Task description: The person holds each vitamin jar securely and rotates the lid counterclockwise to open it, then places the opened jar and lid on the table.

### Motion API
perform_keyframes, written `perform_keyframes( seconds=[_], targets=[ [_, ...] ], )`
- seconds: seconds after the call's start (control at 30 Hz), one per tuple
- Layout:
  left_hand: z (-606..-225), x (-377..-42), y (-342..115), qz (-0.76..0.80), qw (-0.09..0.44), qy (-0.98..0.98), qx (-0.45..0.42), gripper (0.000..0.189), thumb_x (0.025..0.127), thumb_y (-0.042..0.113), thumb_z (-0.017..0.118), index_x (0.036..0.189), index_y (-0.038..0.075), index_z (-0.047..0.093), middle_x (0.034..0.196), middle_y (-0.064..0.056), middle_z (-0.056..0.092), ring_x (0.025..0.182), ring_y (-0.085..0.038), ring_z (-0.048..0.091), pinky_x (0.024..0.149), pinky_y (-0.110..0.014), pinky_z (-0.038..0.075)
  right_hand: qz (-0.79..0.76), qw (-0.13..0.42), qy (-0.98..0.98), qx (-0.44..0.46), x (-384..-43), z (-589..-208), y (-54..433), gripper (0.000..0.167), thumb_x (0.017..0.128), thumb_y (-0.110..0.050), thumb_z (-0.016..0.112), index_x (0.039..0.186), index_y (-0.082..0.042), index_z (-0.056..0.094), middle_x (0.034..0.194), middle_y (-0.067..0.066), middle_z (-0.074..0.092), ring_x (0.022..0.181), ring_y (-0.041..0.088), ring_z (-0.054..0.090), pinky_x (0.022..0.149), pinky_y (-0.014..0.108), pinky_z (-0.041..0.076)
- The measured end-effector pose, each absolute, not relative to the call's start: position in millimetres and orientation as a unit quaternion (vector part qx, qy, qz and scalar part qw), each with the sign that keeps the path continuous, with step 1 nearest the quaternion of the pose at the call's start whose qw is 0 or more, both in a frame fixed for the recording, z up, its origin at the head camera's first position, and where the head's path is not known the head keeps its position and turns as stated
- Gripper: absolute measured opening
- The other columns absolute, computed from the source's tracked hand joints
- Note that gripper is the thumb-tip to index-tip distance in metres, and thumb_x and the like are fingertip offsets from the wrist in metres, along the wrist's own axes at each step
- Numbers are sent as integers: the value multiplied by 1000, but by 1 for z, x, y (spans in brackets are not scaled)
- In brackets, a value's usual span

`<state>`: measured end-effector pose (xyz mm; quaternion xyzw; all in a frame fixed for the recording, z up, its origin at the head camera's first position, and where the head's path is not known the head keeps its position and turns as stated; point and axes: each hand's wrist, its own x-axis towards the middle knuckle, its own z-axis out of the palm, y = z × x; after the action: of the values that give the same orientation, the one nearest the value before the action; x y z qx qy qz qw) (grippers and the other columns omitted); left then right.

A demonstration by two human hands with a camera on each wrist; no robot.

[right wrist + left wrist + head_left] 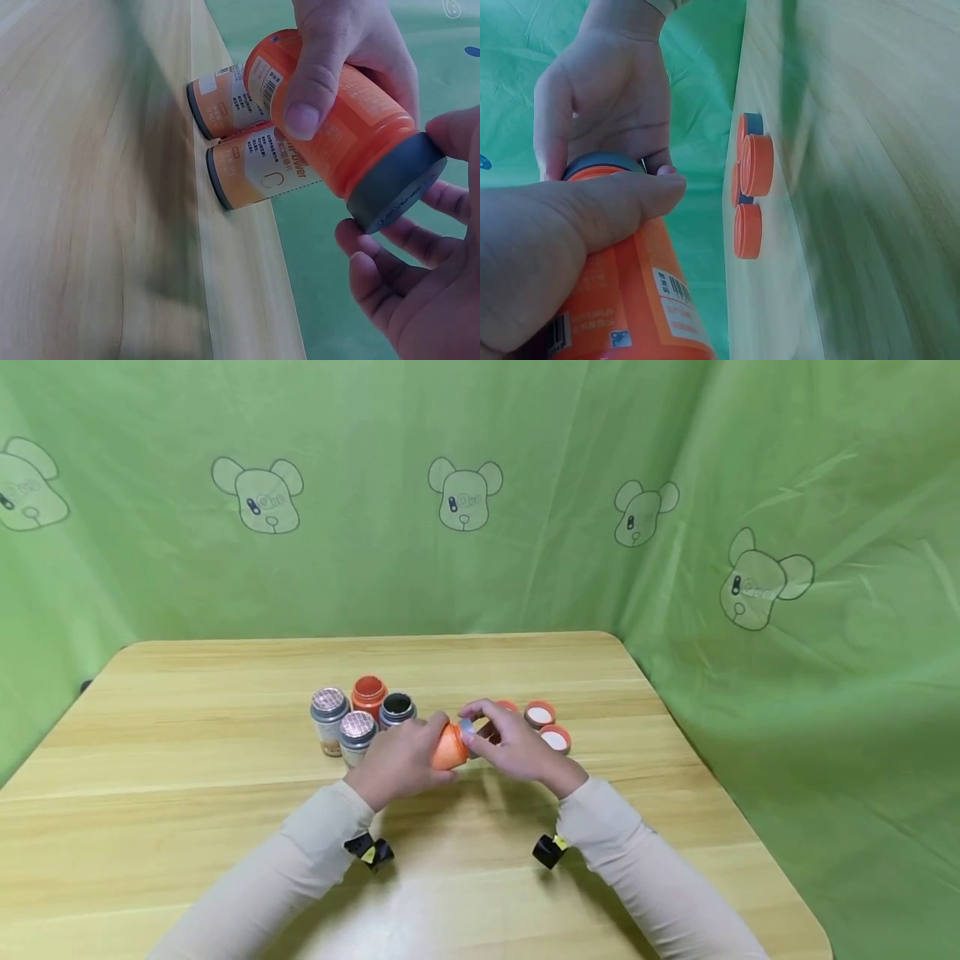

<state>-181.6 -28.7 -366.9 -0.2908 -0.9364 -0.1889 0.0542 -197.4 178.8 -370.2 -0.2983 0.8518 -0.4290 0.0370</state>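
My left hand (pixel 397 762) grips an orange bottle (pixel 448 749) round its body, tilted above the table, its thumb along the side in the left wrist view. On the bottle's neck sits a dark grey lid (pixel 397 182). My right hand (pixel 519 748) holds this lid by its rim, thumb on one side and curled fingers on the other. Beside my left hand stand two grey jars with shiny patterned tops (pixel 330 700), an orange jar (pixel 369 692) with an open mouth and a grey jar (pixel 397 707) with a dark open mouth.
Several loose lids (pixel 539 714) with orange rims lie right of my right hand, some with white insides facing up. The wooden table (pixel 225 852) has a rounded far edge. Green curtains (pixel 375 568) hang behind it and along the right side.
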Motion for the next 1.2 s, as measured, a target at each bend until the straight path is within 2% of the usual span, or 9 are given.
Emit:
perform_keyframes(
  seconds=[0.17, 0.27, 0.47, 0.6, 0.77, 0.83, 0.93, 1.07, 1.2],
  targets=[
    [-367, -181, -29, -187, 48, -938, -287, 61, 71, 39, 85, 115, 9, 54, 81, -2, 60, 65, -16, 55, 51, -33, 45, -446, 46, 840, -306, -197, -370, 179, 34, 96, -14, 57, 127, -2, 50, 119, 16, 57, 99, 27, 63, 77, 39, 54],
    [-367, -182, -29, -186, 49, -938, -288, 62, 71, 39, 85, 116, 9, 54, 81, -3, 61, 65, -16, 55, 51, -33, 46, -432, 35, 849, -302, -198, -370, 179, 33, 98, -18, 54, 127, -2, 50, 120, 16, 57, 94, 27, 65, 75, 39, 54],
    [-368, -183, -28, -189, 48, -938, -288, 62, 72, 40, 85, 116, 9, 55, 82, -3, 61, 66, -16, 56, 52, -33, 47, -405, 26, 864, -298, -198, -370, 177, 34, 102, -24, 49, 128, -3, 50, 118, 15, 59, 77, 20, 63, 69, 38, 53],
    [-368, -182, -28, -187, 47, -938, -288, 61, 72, 42, 84, 114, 10, 55, 81, -3, 61, 65, -17, 56, 52, -34, 46, -420, 39, 856, -300, -197, -371, 177, 33, 100, -19, 52, 128, -3, 50, 119, 14, 58, 81, 19, 62, 68, 37, 53],
    [-368, -183, -28, -183, 53, -939, -288, 61, 72, 42, 84, 115, 10, 55, 81, -3, 61, 65, -17, 56, 52, -35, 46, -433, 38, 846, -309, -198, -371, 178, 35, 97, -16, 55, 128, -1, 49, 119, 16, 56, 93, 25, 63, 73, 41, 54],
    [-368, -184, -28, -183, 55, -938, -288, 62, 72, 42, 84, 116, 10, 54, 82, -4, 62, 66, -17, 57, 53, -35, 47, -429, 33, 848, -308, -199, -371, 178, 35, 99, -19, 53, 128, 0, 49, 119, 17, 56, 91, 27, 63, 74, 43, 53],
    [-368, -185, -28, -184, 55, -938, -289, 62, 72, 42, 84, 117, 10, 54, 83, -4, 63, 67, -17, 57, 53, -35, 47, -418, 32, 857, -299, -200, -370, 178, 37, 102, -26, 48, 129, -1, 50, 119, 17, 57, 83, 22, 63, 74, 42, 52],
    [-368, -185, -28, -185, 50, -938, -290, 60, 73, 42, 83, 115, 11, 54, 82, -4, 62, 66, -17, 57, 53, -35, 47, -420, 45, 861, -285, -199, -372, 177, 35, 103, -23, 47, 130, -2, 49, 120, 17, 57, 77, 21, 63, 71, 38, 52],
    [-370, -184, -27, -191, 43, -937, -290, 60, 73, 42, 83, 115, 11, 54, 82, -4, 62, 66, -17, 57, 53, -35, 47, -431, 51, 853, -289, -197, -375, 178, 33, 100, -18, 52, 129, -3, 49, 121, 14, 56, 86, 22, 63, 74, 38, 53]
  ],
)
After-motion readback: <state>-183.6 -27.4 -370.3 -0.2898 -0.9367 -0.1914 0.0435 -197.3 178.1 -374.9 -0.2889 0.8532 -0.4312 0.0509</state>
